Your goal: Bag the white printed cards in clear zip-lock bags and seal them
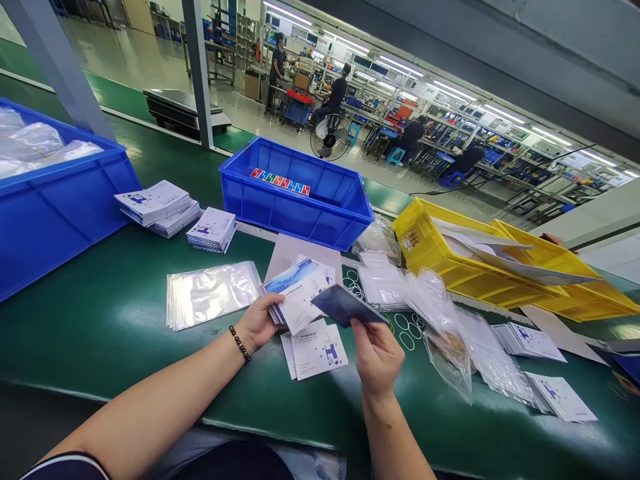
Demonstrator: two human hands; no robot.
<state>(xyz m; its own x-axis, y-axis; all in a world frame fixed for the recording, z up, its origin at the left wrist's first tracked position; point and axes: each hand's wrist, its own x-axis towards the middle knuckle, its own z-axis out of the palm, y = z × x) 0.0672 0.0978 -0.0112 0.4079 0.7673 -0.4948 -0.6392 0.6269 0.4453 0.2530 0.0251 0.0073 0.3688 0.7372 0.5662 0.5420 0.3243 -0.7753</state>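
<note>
My left hand (260, 323) is closed on a fanned stack of printed booklets (299, 293), white with a blue picture on some. Between the thumb and fingers of my right hand (379, 357) is a single dark-faced booklet (345, 305), tilted beside the stack. Just below, two or so white booklets (320, 351) with a purple figure lie overlapping on the green table (240, 393). Left of my left hand rests a pile of clear plastic bags (215, 293). White rubber rings (407, 331) lie to the right of my right hand.
A blue bin (300, 223) stands behind my hands; a larger blue bin (60, 220) of plastic bags is at left. Booklet stacks (213, 229) sit between them. Yellow bins (465, 267) with papers, plastic bags (435, 300) and more booklets (563, 397) occupy the right. A fan (330, 137) and several people are beyond.
</note>
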